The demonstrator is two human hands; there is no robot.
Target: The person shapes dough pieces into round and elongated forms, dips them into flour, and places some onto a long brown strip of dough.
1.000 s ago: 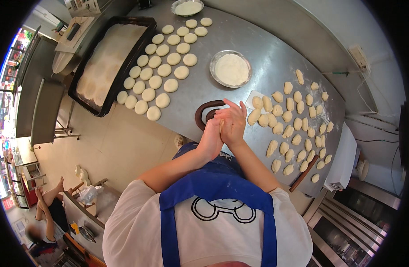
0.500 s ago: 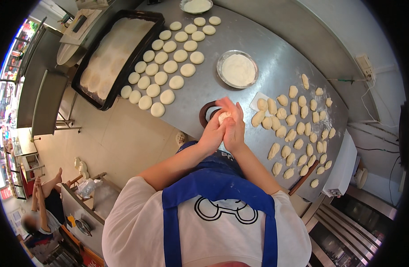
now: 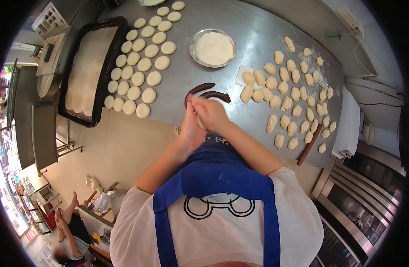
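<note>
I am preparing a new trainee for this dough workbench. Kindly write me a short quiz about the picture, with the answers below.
1. True or false: the flat dough discs lie between the black-rimmed tray and the metal bowl of flour.
2. Choose one. The brown rolling pin lies:
A) inside the tray
B) beside the lumpy dough pieces
C) across the bowl
3. What shows between the left hand and the right hand?

Key:
1. True.
2. B.
3. A bit of pale dough, mostly hidden by the hands.
</note>
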